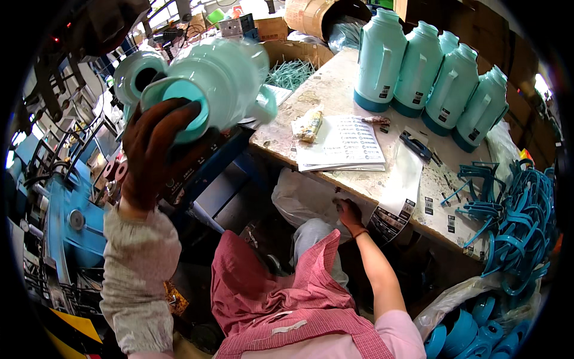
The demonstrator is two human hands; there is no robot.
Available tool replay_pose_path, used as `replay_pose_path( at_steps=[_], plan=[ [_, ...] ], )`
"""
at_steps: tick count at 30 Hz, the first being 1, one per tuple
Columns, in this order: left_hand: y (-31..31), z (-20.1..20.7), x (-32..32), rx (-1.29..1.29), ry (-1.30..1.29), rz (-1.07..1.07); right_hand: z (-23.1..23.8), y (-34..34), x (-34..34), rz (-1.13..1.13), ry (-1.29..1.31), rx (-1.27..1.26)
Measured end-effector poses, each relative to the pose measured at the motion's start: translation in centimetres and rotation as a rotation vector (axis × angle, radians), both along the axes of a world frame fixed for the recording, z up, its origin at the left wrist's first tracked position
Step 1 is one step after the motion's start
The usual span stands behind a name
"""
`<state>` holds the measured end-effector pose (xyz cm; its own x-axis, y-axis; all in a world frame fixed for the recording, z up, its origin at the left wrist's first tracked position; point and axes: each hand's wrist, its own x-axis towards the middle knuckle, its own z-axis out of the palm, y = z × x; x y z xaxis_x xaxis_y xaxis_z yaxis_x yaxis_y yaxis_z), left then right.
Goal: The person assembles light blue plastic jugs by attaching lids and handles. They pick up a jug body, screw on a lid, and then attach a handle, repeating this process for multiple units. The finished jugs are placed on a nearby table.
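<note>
My left hand (156, 143), in a dark brown glove, grips the open end of a mint-green thermos flask body (230, 75). The flask is tilted on its side and smeared by motion, its handle towards the right. Behind it shows another pale green flask body (128, 81) with a dark round opening. My right hand (351, 216) is bare and low at the table's front edge, beside a clear plastic bag (296, 194). Its fingers look curled; what they hold, if anything, I cannot make out.
On the worn table (281, 128) stand several green flasks (379, 66), printed sheets (344, 143) and a black clip-like tool (415, 145). Teal handles (517, 221) pile up at right, above a bag of blue parts (472, 335). Blue machinery (78, 215) fills the left.
</note>
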<state>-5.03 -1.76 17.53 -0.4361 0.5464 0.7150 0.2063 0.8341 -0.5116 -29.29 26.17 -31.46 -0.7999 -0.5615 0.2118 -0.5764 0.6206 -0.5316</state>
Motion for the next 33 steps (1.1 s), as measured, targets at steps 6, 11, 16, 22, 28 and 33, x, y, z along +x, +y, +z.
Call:
replay_pose_path(
  at_steps=[6, 11, 16, 22, 28, 33],
  plan=[
    [0.7, -2.4, 2.5, 0.144, 0.093, -0.035, 3.5, 6.8, 4.2, -0.16, -0.171, -0.134],
    [6.2, -11.6, 5.1, 0.39, -0.261, -0.264, 12.6, 7.9, 8.9, 0.031, -0.411, -0.698],
    [10.7, -17.1, 7.1, 0.715, -0.488, -0.436, 25.1, 6.4, 13.3, 0.152, 0.34, -0.482],
    [11.8, -18.8, 8.9, 1.043, -0.491, -0.187, 36.8, 3.9, 16.7, 0.674, -0.369, -0.604],
    [12.3, -19.8, 8.9, 1.133, -0.513, -0.213, 38.1, 0.8, 20.9, 0.627, -0.779, -0.318],
    [12.9, -19.7, 8.9, 1.183, -0.453, -0.333, 36.8, 0.8, 22.4, 0.861, 0.11, 0.163]
  ],
)
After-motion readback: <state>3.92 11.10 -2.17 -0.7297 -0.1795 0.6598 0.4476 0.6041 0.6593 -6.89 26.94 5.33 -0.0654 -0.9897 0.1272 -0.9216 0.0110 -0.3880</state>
